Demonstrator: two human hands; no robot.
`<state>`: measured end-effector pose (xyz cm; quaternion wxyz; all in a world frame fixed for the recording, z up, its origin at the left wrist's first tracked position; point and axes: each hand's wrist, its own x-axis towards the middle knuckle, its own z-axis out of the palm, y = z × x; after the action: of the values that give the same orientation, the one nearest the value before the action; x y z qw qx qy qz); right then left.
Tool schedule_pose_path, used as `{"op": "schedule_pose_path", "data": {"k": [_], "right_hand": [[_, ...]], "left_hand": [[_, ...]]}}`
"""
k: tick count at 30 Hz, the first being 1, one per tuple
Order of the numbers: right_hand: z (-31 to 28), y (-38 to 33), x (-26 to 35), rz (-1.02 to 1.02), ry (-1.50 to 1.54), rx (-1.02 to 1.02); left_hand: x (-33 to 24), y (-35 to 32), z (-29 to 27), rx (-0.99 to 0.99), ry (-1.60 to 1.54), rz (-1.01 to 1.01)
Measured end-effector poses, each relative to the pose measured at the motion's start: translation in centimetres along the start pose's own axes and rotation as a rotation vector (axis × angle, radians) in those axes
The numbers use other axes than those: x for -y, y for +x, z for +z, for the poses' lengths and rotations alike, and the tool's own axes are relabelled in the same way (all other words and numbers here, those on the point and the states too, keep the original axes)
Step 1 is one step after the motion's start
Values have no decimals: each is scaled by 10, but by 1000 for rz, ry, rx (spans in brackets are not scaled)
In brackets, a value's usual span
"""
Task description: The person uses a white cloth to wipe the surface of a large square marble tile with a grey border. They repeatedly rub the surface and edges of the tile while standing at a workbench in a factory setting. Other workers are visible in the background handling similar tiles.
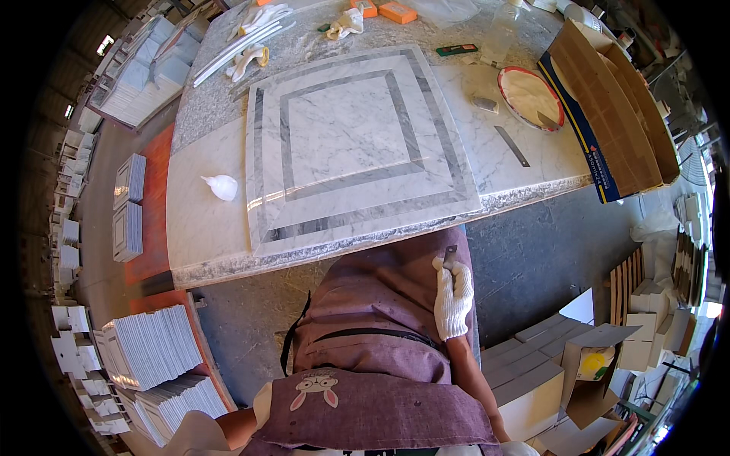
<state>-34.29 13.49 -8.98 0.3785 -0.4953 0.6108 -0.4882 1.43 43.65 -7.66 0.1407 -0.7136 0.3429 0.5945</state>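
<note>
My right hand [454,300] wears a white knitted glove and hangs in front of the apron, just short of the table's near edge. Its fingers are closed on a small metal scraper blade [451,254], whose end sticks out past them. My left hand is out of sight; only part of that arm [240,427] shows at the lower left. Flat on the table lies a square marble panel [346,133], white with grey inlaid bands. To its left rests a small white squeeze bottle [221,187]. On the right are a metal strip [512,146] and a round red-rimmed lid [530,99] holding cream-coloured paste.
An opened cardboard box [620,114] leans at the table's right corner. Gloves [346,24], a clear bottle [502,34] and orange boxes [398,11] lie toward the back. Stacked tiles [152,346] stand at left, cartons [532,365] at lower right.
</note>
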Motion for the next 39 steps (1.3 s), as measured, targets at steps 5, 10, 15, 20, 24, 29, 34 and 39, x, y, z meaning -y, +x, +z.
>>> {"op": "schedule_pose_path", "data": {"k": [5, 10, 15, 20, 24, 29, 34, 39], "right_hand": [[0, 0, 1, -8, 8, 1], [1, 0, 3, -11, 5, -7], [0, -1, 1, -16, -5, -16], [-1, -1, -2, -1, -44, -23], [-1, 1, 10, 7, -39, 3], [-3, 2, 4, 28, 84, -25], [-10, 20, 6, 6, 287, -130], [-15, 72, 42, -131, 23, -159]], "left_hand": [[-3, 3, 0, -5, 3, 0], [-4, 1, 0, 8, 11, 5], [-1, 0, 3, 12, 22, 19], [-2, 4, 4, 10, 37, 47], [-5, 17, 2, -1, 39, 101], [-8, 46, -27, 29, 145, 277], [-66, 53, -97, -22, 479, 344], [-202, -30, -157, -353, 299, 569]]}}
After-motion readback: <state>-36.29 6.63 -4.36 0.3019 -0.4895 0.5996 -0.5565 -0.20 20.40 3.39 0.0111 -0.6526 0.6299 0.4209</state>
